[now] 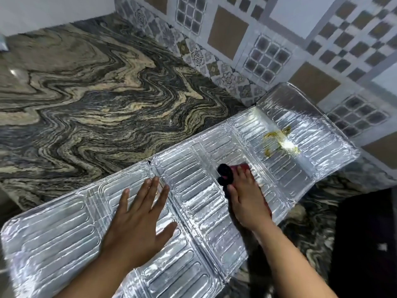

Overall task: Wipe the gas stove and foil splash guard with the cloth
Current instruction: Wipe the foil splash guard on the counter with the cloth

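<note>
1. the foil splash guard (193,190) lies flat and unfolded on the marbled counter (86,93), running from the near left corner up toward the tiled wall (279,39). the gas stove is not in view.
2. a yellow-brown greasy stain (277,140) sits on the far right panel of the guard, beyond the cloth and apart from it.
3. the cloth (227,173), dark with a red part, rests on the middle panel under the fingers of the right hand (247,203). the fingers curl down on the cloth and press it on the foil.
4. the left hand (137,216) lies flat and open on the left-middle panel, fingers spread, holding nothing; it seems to pin the guard down.
5. the step in hand is probably wiping the foil toward the stain. to do it well, the person should keep the left palm firm so the light sheet does not slide, and push the cloth along the embossed ribs, not across them.
6. the foil looks thin, and a small tear (149,162) shows at the fold on the far edge, so moderate pressure is better, with care at the creases.
</note>
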